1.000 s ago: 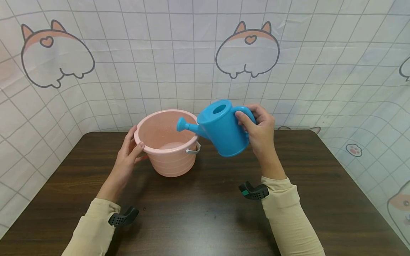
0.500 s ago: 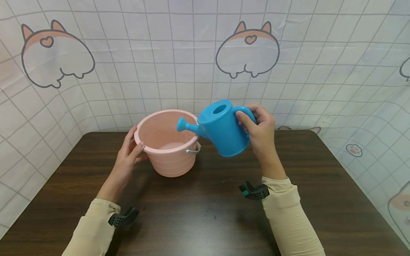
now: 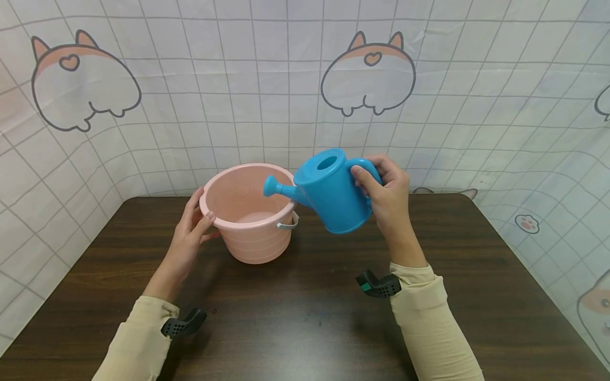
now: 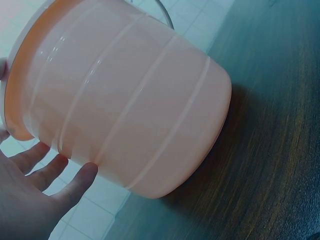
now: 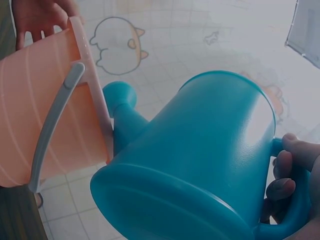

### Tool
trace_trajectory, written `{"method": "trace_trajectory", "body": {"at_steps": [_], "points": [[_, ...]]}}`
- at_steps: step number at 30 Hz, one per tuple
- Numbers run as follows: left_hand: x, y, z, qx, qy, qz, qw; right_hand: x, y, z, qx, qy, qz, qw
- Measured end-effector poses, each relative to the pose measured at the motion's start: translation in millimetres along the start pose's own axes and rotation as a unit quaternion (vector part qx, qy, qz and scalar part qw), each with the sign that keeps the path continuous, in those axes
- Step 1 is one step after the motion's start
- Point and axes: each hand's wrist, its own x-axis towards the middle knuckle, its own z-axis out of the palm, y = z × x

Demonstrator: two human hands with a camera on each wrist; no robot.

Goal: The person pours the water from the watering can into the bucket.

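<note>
A pink bucket (image 3: 252,241) with a grey handle (image 3: 288,222) stands on the dark wooden table, left of the middle in the head view. My left hand (image 3: 189,227) holds its left side by the rim, the thumb on the rim and other fingers against the outer wall, as the left wrist view shows. A blue watering can (image 3: 335,198) is held up in the air by my right hand (image 3: 388,193), whose fingers curl round its handle (image 5: 292,205). The can leans left, and its spout (image 3: 272,186) reaches over the bucket's right rim. No liquid shows at the spout.
The dark wooden table (image 3: 305,317) runs beneath both arms. Behind it and along both sides hangs a white grid-patterned sheet (image 3: 267,79) with corgi drawings. Each wrist wears a black device, such as the right one (image 3: 378,284).
</note>
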Motion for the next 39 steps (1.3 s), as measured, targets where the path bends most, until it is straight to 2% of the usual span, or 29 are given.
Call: {"method": "trace_trajectory", "body": {"at_steps": [21, 39], "points": [[-0.3, 0.7, 1.2, -0.008, -0.001, 0.003, 1.0000, 0.0, 2.7, -2.2, -0.015, 0.004, 0.004, 0.9999], [-0.2, -0.5, 1.2, -0.013, 0.000, 0.006, 0.9999, 0.4, 2.7, -2.3, -0.007, 0.005, -0.003, 1.0000]]}}
